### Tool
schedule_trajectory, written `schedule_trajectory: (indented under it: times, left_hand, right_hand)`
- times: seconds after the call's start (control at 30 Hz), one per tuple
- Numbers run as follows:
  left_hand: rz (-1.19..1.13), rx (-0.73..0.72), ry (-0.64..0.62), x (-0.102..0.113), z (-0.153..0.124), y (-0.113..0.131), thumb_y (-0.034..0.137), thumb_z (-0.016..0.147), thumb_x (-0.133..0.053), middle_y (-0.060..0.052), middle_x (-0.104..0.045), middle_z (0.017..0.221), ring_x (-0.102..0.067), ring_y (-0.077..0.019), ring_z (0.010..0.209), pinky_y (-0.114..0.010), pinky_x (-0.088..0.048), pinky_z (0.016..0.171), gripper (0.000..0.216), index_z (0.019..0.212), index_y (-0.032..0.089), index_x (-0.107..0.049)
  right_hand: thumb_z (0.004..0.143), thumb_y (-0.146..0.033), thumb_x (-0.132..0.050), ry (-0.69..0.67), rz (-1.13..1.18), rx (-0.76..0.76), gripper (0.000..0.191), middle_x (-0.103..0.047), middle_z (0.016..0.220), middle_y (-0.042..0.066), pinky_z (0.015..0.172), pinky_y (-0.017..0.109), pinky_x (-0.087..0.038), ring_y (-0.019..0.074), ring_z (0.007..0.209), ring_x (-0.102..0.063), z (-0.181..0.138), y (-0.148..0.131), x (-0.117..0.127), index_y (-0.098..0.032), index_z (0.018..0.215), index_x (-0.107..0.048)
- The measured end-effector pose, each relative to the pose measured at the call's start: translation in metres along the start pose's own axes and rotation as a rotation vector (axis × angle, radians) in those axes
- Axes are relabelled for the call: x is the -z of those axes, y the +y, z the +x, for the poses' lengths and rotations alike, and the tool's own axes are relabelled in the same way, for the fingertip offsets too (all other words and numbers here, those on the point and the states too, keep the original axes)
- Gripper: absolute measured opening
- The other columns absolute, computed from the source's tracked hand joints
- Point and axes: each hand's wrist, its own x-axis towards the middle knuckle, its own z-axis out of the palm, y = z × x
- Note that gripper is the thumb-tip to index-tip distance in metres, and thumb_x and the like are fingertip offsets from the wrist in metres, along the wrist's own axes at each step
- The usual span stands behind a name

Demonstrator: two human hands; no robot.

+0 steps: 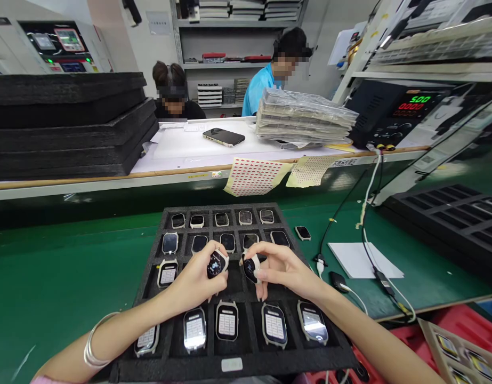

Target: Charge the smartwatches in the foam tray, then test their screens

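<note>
My left hand (pixel 203 277) is closed around a smartwatch body (pixel 217 263) with a lit dark screen, fingers on its edges. Just to the right, my right hand (pixel 275 264) pinches another watch body (pixel 250 268), its screen lit and turned at an angle. Both are held above a black foam tray (pixel 177 360) divided into square compartments. Strapless watches sit in most of its visible compartments. In the front row, one watch (pixel 227 321) shows a white grid on its screen, as do several others. The back-row watches (pixel 222 219) have dark screens. My forearms cover part of the tray.
A single watch (pixel 303 233) lies right of the tray, near cables, a black charger puck (pixel 338 281) and white paper (pixel 364 260). Foam trays (pixel 62 128) are stacked left on the shelf; a phone (pixel 224 137) and power supply (pixel 397 112) stand there too. Two people sit beyond.
</note>
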Motion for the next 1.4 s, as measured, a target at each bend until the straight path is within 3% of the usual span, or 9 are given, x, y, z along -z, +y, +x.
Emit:
schedule_trajectory:
  times: [0.23, 0.47, 0.63, 0.8, 1.0, 1.4]
  left_hand:
    - [-0.002, -0.006, -0.001, -0.0006, 0.0004, -0.0003, 0.017, 0.081, -0.053, 0.006, -0.044, 0.075, -0.045, -0.0055, 0.045, -0.015, -0.041, 0.035, 0.020, 0.096, 0.023, -0.043]
    - [-0.231, 0.071, -0.037, 0.0000, 0.0057, 0.0003, 0.023, 0.082, -0.057, 0.006, -0.051, 0.066, -0.053, -0.0098, 0.051, -0.020, -0.047, 0.047, 0.029, 0.105, 0.020, -0.040]
    - [-0.610, 0.119, -0.026, -0.0004, 0.0074, 0.0051, 0.020, 0.084, -0.049, -0.005, -0.060, 0.089, -0.062, -0.0175, 0.080, -0.030, -0.051, 0.068, 0.024, 0.107, 0.017, -0.044]
    - [-0.665, 0.130, -0.059, 0.0002, 0.0075, 0.0051, 0.018, 0.082, -0.048, -0.009, -0.063, 0.094, -0.062, -0.0215, 0.087, -0.037, -0.050, 0.076, 0.029, 0.111, 0.016, -0.045]
    - [-0.658, 0.127, -0.114, -0.0007, 0.0071, 0.0026, 0.014, 0.078, -0.049, -0.009, -0.063, 0.094, -0.062, -0.0232, 0.089, -0.039, -0.050, 0.077, 0.032, 0.109, 0.016, -0.047]
    - [-0.623, 0.124, -0.166, -0.0009, 0.0082, -0.0012, 0.013, 0.076, -0.049, -0.008, -0.062, 0.098, -0.062, -0.0224, 0.088, -0.038, -0.051, 0.075, 0.031, 0.107, 0.017, -0.048]
  right_hand:
    - [0.086, -0.029, -0.066, -0.010, -0.012, 0.013, 0.031, -0.066, 0.059, 0.001, 0.051, 0.023, -0.053, 0.0153, 0.050, -0.066, 0.0001, 0.0003, 0.0003, -0.012, 0.109, -0.053]
    - [0.090, -0.031, -0.059, -0.020, 0.081, 0.057, 0.036, -0.063, 0.104, 0.012, 0.050, 0.026, -0.058, 0.0185, 0.067, -0.070, 0.0031, 0.0009, -0.0002, -0.017, 0.120, -0.048]
    - [0.090, -0.029, -0.059, 0.014, 0.112, 0.049, 0.035, -0.055, 0.123, 0.015, 0.048, 0.023, -0.057, 0.0182, 0.073, -0.069, 0.0047, 0.0000, 0.0005, -0.021, 0.121, -0.045]
    - [0.088, -0.026, -0.058, 0.112, 0.077, 0.029, 0.037, -0.060, 0.116, 0.014, 0.042, 0.020, -0.053, 0.0149, 0.062, -0.067, 0.0062, 0.0011, 0.0010, -0.020, 0.123, -0.048]
    - [0.086, -0.026, -0.061, 0.165, -0.021, 0.037, 0.040, -0.065, 0.090, 0.007, 0.040, 0.019, -0.048, 0.0135, 0.053, -0.065, 0.0058, 0.0031, 0.0009, -0.016, 0.124, -0.052]
    - [0.085, -0.029, -0.064, 0.211, -0.211, 0.060, 0.034, -0.068, 0.094, 0.008, 0.039, 0.018, -0.045, 0.0105, 0.048, -0.063, 0.0036, 0.0080, 0.0010, -0.016, 0.115, -0.056]
